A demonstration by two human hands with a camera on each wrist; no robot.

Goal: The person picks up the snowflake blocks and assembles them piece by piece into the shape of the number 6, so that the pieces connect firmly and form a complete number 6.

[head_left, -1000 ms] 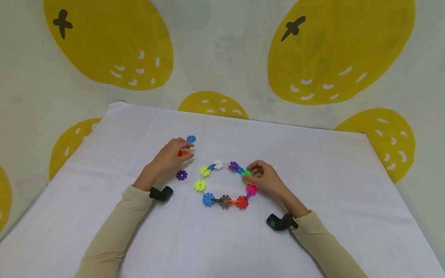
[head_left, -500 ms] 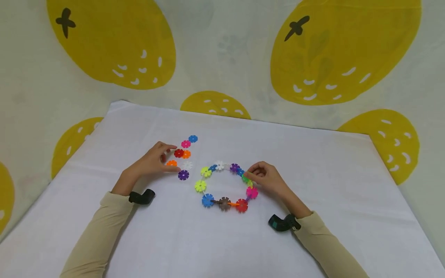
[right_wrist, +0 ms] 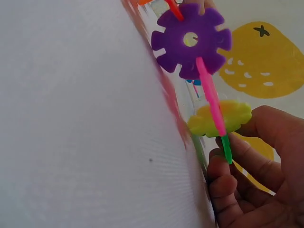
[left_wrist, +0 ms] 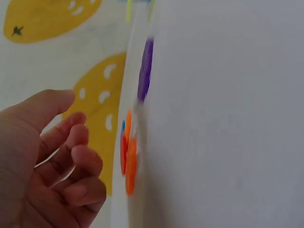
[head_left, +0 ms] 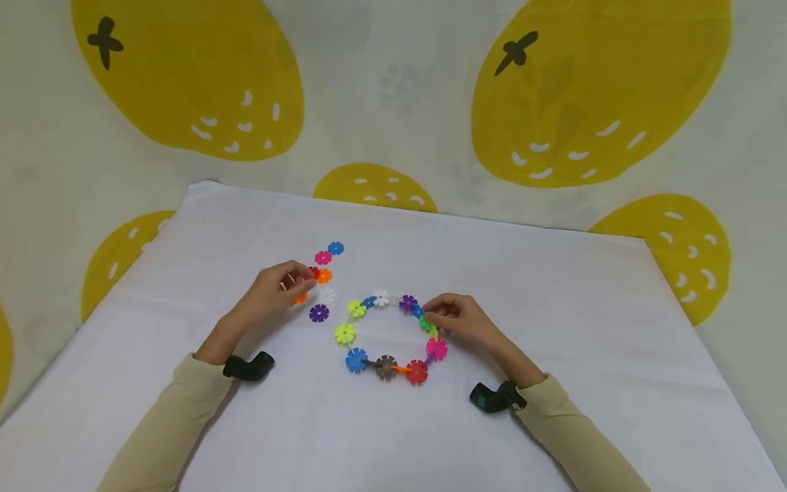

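Observation:
Notched plastic snowflake discs in many colours are joined into a ring (head_left: pixel 386 367) on the white cloth. At the ring's right side my right hand (head_left: pixel 461 316) pinches a green disc (head_left: pixel 426 324); the right wrist view shows the green disc (right_wrist: pixel 227 149) edge-on beside a yellow disc (right_wrist: pixel 221 118). My left hand (head_left: pixel 273 290), fingers loosely bent and holding nothing, hovers by the loose discs. Nearest to it are a red disc (head_left: pixel 314 273), partly covered by its fingers, and an orange disc (head_left: pixel 300 298). In the left wrist view the left hand (left_wrist: pixel 57 161) is apart from them.
Other loose discs lie left of the ring: blue (head_left: pixel 335 248), pink (head_left: pixel 323 257), a second orange disc (head_left: pixel 324 276), white (head_left: pixel 327 295) and purple (head_left: pixel 319 313). Behind the table (head_left: pixel 553 273) hangs a cloth (head_left: pixel 393 89) printed with yellow fruit.
My left hand has drawn back leftward from above the loose discs, and its spread fingers have come closer together. The ring has shifted slightly left and nearer with my right hand.

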